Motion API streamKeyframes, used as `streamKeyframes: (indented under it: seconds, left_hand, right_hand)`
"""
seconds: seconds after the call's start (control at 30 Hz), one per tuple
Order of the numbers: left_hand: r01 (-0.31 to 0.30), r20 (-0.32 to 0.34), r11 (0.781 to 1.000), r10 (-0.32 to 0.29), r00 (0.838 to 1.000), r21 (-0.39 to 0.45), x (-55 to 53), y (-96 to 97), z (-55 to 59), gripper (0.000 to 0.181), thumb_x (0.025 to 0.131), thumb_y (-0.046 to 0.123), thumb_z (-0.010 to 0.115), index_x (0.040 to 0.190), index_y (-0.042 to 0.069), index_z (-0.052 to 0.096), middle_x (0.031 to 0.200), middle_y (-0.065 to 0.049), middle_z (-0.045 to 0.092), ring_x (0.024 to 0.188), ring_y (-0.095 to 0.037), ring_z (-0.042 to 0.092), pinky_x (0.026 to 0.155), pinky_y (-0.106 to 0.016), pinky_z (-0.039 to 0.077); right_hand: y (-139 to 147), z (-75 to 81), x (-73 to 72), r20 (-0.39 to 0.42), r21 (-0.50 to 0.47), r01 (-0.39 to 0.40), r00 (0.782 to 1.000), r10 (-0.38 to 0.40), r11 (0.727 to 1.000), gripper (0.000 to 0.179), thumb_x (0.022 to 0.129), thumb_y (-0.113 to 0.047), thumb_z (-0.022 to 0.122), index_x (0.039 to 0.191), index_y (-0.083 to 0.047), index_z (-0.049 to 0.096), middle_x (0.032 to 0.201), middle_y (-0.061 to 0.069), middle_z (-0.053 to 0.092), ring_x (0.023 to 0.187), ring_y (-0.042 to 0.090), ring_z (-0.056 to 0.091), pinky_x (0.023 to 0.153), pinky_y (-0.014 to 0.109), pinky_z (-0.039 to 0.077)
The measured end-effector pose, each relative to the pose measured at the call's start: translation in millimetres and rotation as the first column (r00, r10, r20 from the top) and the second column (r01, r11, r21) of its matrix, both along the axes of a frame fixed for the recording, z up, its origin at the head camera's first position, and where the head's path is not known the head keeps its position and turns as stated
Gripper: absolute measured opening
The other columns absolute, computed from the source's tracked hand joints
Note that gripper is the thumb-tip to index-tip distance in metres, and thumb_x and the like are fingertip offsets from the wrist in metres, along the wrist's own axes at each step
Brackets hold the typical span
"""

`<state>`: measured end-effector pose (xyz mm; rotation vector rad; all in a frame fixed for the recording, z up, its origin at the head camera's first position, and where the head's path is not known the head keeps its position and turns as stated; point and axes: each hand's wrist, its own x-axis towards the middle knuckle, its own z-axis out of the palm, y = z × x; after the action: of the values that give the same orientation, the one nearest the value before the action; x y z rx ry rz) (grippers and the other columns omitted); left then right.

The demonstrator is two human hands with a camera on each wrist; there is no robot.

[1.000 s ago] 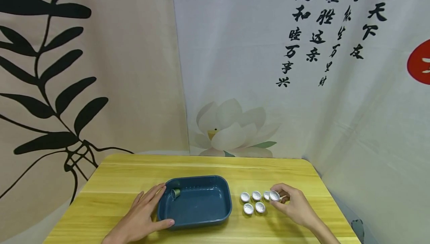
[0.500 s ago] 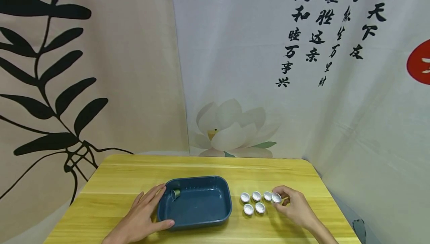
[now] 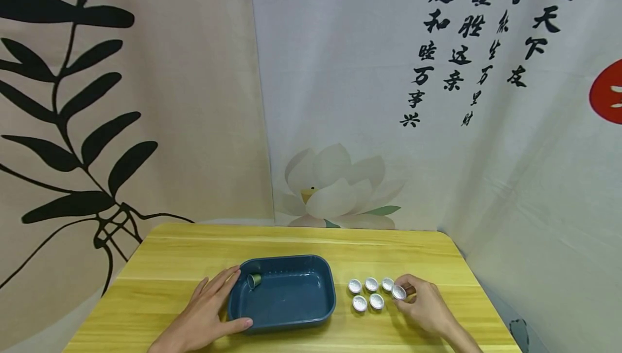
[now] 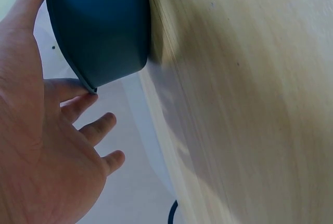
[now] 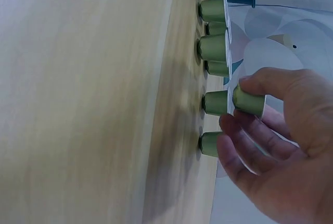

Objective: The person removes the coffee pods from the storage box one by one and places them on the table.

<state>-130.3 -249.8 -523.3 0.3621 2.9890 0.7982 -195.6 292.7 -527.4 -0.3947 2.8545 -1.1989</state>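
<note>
My right hand [image 3: 427,304] pinches a green coffee capsule [image 5: 248,101] between thumb and fingers, its pale lid [image 3: 398,292] facing up in the head view. It is just right of a group of upright capsules [image 3: 376,301] with silver lids. In the right wrist view, one standing capsule [image 5: 209,144] is partly covered by my fingertips. My left hand [image 3: 204,310] spreads over the left end of a dark blue tray [image 3: 282,326], thumb at the near rim and fingers along the far left corner. Inside the tray, a single green capsule [image 3: 254,280] lies on its side.
Tray and capsules are on a yellow wood-grain table [image 3: 204,245] with a rounded far corner. Behind it hangs a pale cloth [image 3: 340,99] printed with a lotus, dark leaves and black characters.
My right hand has shifted slightly toward the near edge with the capsule, away from the back row. The left hand and tray stay where they were.
</note>
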Motion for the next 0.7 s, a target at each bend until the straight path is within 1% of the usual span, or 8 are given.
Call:
streamKeyframes:
  seconds: [0.07,0.23,0.37,0.7]
  left_hand:
    - [0.002,-0.002,1.0,-0.002,1.0,0.008,-0.2,-0.1,0.0,0.118,0.091,0.078,0.079,0.177,0.008,0.038,0.185,-0.016,0.036,0.168,-0.049,0.039,0.128,-0.09,0.018]
    - [0.007,0.001,1.0,-0.007,1.0,0.01,-0.1,-0.6,-1.0,0.118,0.092,0.078,0.079,0.177,0.009,0.038,0.185,-0.017,0.034,0.168,-0.05,0.038,0.129,-0.089,0.016]
    - [0.008,-0.001,1.0,-0.008,1.0,0.007,0.3,-0.9,-1.9,0.117,0.092,0.078,0.079,0.178,0.009,0.037,0.186,-0.017,0.034,0.168,-0.051,0.038,0.129,-0.089,0.016]
    - [0.006,0.005,1.0,-0.006,1.0,0.025,-0.1,-1.2,-0.4,0.117,0.093,0.078,0.079,0.177,0.009,0.037,0.186,-0.016,0.034,0.168,-0.05,0.038,0.128,-0.09,0.016]
  right_hand:
    - [-1,-0.4,0.1,-0.016,0.021,0.009,1.0,-0.009,1.0,0.027,0.088,-0.007,0.093,0.109,-0.013,0.077,0.099,-0.003,0.081,0.09,0.002,0.072,0.076,0.021,0.063]
    - [-3,-1.5,1.2,-0.018,0.043,0.021,1.0,-0.02,0.999,0.027,0.086,-0.006,0.093,0.105,-0.013,0.076,0.094,-0.006,0.078,0.088,0.001,0.07,0.078,0.021,0.063]
    - [-5,-3.5,1.6,-0.018,0.059,0.023,1.0,-0.022,0.998,0.027,0.085,-0.007,0.094,0.104,-0.013,0.075,0.092,-0.006,0.077,0.087,0.001,0.07,0.078,0.021,0.061]
    - [-6,-12.5,1.1,-0.038,0.108,0.045,0.998,-0.041,0.993,0.028,0.084,-0.014,0.098,0.099,-0.015,0.075,0.09,-0.008,0.076,0.08,-0.004,0.068,0.074,0.019,0.059]
